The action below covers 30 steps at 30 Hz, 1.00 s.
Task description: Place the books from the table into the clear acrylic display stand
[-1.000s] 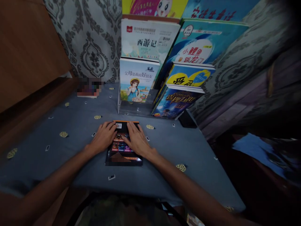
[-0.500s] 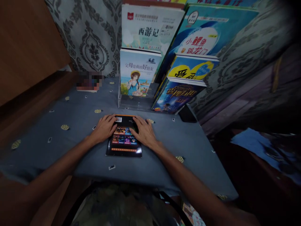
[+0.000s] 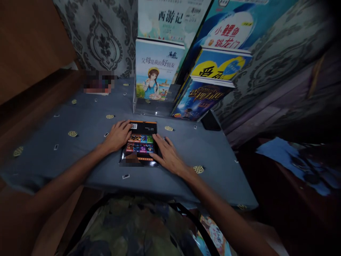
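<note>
A black book (image 3: pixel 140 149) with rows of small coloured pictures and a barcode lies flat on the grey-blue tablecloth (image 3: pixel 87 135). My left hand (image 3: pixel 118 136) rests on its left edge, fingers stretched out towards the barcode. On the other side my right hand (image 3: pixel 167 153) touches the right edge, with thumb and fingers spread apart. Neither hand grips the book. Part of the book's lower left is covered by a blurred patch.
Behind the book, a clear stand (image 3: pixel 151 107) holds several upright picture books (image 3: pixel 158 71). A dark flat object (image 3: pixel 211 121) lies right of the stand. A pixelated item (image 3: pixel 97 83) sits at the back left. Blue cloth (image 3: pixel 279 153) lies at the far right.
My right hand has slid down the book's right edge, uncovering its upper right corner. My left hand stays on the left edge. The whole view has tilted slightly downward.
</note>
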{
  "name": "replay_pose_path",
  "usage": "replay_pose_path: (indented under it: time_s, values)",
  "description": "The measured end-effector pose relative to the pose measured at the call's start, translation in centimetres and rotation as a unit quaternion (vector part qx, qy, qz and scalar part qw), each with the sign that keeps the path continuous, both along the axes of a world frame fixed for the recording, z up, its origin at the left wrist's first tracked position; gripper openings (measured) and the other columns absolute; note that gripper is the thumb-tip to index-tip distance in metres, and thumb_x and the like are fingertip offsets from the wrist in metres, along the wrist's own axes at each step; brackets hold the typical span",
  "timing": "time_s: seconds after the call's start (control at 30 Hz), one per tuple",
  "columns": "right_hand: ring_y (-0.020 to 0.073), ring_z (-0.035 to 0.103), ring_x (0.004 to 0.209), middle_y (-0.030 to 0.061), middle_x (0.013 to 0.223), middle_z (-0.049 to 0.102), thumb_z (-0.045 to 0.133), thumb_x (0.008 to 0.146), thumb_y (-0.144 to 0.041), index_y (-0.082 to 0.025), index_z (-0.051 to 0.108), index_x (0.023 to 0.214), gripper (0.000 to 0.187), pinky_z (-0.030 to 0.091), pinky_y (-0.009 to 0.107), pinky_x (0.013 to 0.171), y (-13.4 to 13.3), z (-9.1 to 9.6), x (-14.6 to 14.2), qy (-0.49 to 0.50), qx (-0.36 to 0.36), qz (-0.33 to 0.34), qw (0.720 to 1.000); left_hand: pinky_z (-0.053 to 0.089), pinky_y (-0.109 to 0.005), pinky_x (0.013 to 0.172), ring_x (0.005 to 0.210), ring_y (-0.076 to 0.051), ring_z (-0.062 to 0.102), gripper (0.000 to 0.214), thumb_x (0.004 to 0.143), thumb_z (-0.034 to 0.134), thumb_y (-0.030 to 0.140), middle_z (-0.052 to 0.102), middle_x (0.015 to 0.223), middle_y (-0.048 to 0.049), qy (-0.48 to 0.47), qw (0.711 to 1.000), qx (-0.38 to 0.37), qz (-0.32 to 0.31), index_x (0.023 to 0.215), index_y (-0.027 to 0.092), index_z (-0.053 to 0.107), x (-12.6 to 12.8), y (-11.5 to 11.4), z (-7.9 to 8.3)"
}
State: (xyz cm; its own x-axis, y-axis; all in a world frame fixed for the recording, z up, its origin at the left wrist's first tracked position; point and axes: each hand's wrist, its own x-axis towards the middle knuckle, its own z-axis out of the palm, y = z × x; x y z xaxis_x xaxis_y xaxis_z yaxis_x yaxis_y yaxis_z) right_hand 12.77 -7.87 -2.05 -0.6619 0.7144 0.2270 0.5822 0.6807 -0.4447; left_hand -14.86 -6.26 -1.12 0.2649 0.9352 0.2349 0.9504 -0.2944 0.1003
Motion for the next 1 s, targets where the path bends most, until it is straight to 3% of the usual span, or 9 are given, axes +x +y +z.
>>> replay_pose_path:
  time_s: [0.17, 0.37, 0.47, 0.6, 0.83, 0.9, 1.0]
  values:
    - [0.025, 0.036, 0.15, 0.0134, 0.155, 0.048, 0.05, 0.102, -0.038, -0.023, 0.023, 0.16, 0.066, 0.029, 0.058, 0.122, -2.6, 0.5, 1.6, 0.016, -0.002, 0.032, 0.999, 0.041, -0.05, 0.109, 0.135, -0.031, 0.046, 0.038, 0.102, 0.038, 0.028, 0.052, 0.15, -0.0141, -0.005, 1.0, -0.006, -0.001, 0.132, 0.014, 0.057, 0.0, 0.0, 0.0]
    - [0.0256, 0.046, 0.143, 0.0101, 0.147, 0.057, 0.064, 0.096, -0.03, -0.028, 0.052, 0.145, 0.051, 0.037, 0.058, 0.118, -4.5, 0.8, 3.1, 0.024, 0.006, 0.076, 0.997, 0.042, -0.05, 0.108, 0.136, -0.031, 0.046, 0.037, 0.101, 0.039, 0.027, 0.054, 0.149, -0.0142, -0.005, 1.0, -0.009, -0.002, 0.131, 0.015, 0.059, 0.2, -0.1, 0.5]
    - [0.0251, 0.05, 0.14, 0.0084, 0.145, 0.06, 0.064, 0.096, -0.024, -0.03, 0.058, 0.139, 0.044, 0.039, 0.057, 0.116, -4.5, 0.7, 3.1, 0.025, 0.014, 0.07, 0.997, 0.044, -0.05, 0.107, 0.134, -0.03, 0.049, 0.036, 0.102, 0.039, 0.028, 0.059, 0.142, -0.0145, 0.001, 1.0, -0.011, -0.018, 0.128, 0.015, 0.061, 0.0, -0.5, 0.8]
    - [0.0244, 0.052, 0.139, 0.007, 0.143, 0.061, 0.061, 0.097, -0.022, -0.031, 0.061, 0.136, 0.04, 0.04, 0.057, 0.116, -4.4, 0.6, 2.9, 0.029, 0.016, 0.066, 0.997, 0.046, -0.049, 0.108, 0.129, -0.029, 0.055, 0.04, 0.104, 0.038, 0.035, 0.062, 0.138, -0.0151, -0.014, 0.998, -0.019, -0.067, 0.129, 0.014, 0.061, -0.6, -3.0, 1.0]
    - [0.0254, 0.055, 0.136, 0.0093, 0.139, 0.065, 0.057, 0.099, -0.021, -0.025, 0.066, 0.131, 0.034, 0.046, 0.054, 0.113, -4.7, 0.4, 2.6, 0.037, 0.033, 0.064, 0.997, 0.044, -0.046, 0.113, 0.143, -0.028, 0.044, 0.064, 0.099, 0.045, 0.06, 0.051, 0.152, -0.0163, -0.005, 0.991, -0.036, -0.126, 0.144, 0.015, 0.049, -0.7, -10.7, 0.6]
    - [0.0263, 0.059, 0.133, 0.0107, 0.135, 0.067, 0.056, 0.099, -0.022, -0.023, 0.068, 0.128, 0.031, 0.049, 0.051, 0.111, -5.6, 0.6, 1.8, 0.036, 0.048, 0.054, 0.997, 0.041, -0.045, 0.116, 0.144, -0.027, 0.044, 0.067, 0.099, 0.043, 0.062, 0.05, 0.152, -0.0164, 0.004, 0.991, -0.041, -0.127, 0.145, 0.014, 0.048, -0.9, -11.4, 0.8]
    - [0.0302, 0.059, 0.131, 0.0132, 0.137, 0.066, 0.055, 0.1, -0.026, -0.022, 0.066, 0.131, 0.033, 0.051, 0.052, 0.108, -7.7, 1.4, -0.5, 0.016, 0.058, 0.039, 0.997, 0.039, -0.045, 0.116, 0.14, -0.025, 0.049, 0.057, 0.102, 0.039, 0.058, 0.058, 0.146, -0.0139, 0.013, 0.993, -0.052, -0.1, 0.138, 0.017, 0.054, -1.8, -10.3, 1.6]
